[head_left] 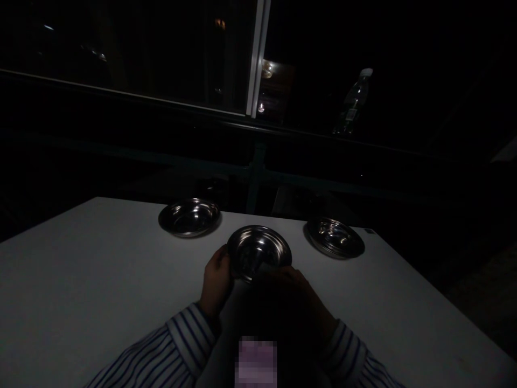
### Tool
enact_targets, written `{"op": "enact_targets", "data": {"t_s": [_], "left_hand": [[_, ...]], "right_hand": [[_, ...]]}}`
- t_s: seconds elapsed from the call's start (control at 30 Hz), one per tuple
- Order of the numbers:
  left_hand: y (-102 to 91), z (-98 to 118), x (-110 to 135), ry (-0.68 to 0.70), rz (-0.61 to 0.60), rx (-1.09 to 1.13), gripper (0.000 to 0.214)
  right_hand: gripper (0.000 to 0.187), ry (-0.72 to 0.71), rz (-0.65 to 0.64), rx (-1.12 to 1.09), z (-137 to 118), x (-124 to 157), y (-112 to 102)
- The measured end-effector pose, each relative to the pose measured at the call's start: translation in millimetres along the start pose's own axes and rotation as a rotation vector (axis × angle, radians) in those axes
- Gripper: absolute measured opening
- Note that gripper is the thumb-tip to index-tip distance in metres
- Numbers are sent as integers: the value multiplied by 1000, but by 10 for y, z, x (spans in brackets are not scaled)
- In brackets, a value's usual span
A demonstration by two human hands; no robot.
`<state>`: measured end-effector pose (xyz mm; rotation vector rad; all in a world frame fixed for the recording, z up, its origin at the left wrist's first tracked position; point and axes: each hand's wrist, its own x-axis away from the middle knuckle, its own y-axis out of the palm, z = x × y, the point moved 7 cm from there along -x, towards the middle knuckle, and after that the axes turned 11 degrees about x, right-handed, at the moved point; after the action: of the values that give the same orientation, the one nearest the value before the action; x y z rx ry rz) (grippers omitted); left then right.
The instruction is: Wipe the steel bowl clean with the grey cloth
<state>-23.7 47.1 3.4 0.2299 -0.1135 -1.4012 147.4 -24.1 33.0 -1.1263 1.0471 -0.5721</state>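
A shiny metal bowl (258, 242) is held over the near middle of the white table, its inside facing up towards me. My left hand (217, 277) grips its left rim, fingers behind the edge. My right hand (293, 280) is at the bowl's near right rim, closed and deep in shadow. A dim greyish patch shows by its fingertips inside the bowl; what it is, I cannot make out. Both sleeves are striped blue and white.
Two more metal bowls sit on the white table (121, 280): one at the back left (189, 218), one at the back right (334, 238). Beyond stands a clear plastic bottle (353, 105) near a window frame (257, 59). The surroundings are very dark.
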Motion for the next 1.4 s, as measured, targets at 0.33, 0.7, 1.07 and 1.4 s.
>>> {"op": "enact_targets", "data": {"t_s": [0.33, 0.7, 1.07, 1.4], "left_hand": [[-60, -79, -9, -50, 122, 24, 44], [-60, -69, -61, 18, 101, 12, 33], [-80, -16, -49, 35, 109, -33, 32], [-37, -5, -76, 69, 75, -119, 36]], "right_hand": [[27, -142, -20, 64, -260, -144, 77], [22, -279, 101, 247, -578, -238, -54], [30, -259, 153, 242, -670, -282, 9], [26, -225, 241, 206, -560, -185, -37]]}}
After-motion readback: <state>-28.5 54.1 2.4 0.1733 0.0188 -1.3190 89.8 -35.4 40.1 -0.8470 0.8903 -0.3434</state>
